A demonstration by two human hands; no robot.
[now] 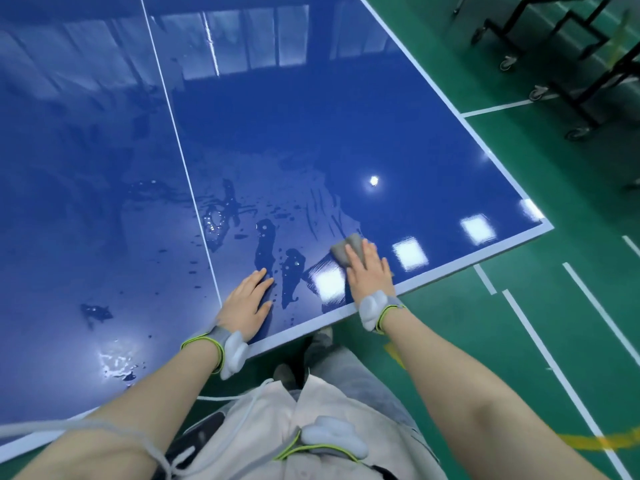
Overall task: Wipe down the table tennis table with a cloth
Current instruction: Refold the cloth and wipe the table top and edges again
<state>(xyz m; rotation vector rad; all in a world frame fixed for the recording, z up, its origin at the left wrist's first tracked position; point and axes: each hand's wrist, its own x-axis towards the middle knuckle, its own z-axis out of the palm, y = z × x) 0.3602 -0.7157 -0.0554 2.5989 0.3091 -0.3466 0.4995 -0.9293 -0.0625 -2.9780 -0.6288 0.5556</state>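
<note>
Just right of lower centre of the frame, a small grey cloth (346,250) is being pressed flat on the wet blue table (398,140) by the right hand (367,271), fingers straight. It is judged soft, limp and light, best bunched from above. The left hand (247,298) is being rested open, holding nothing.
</note>
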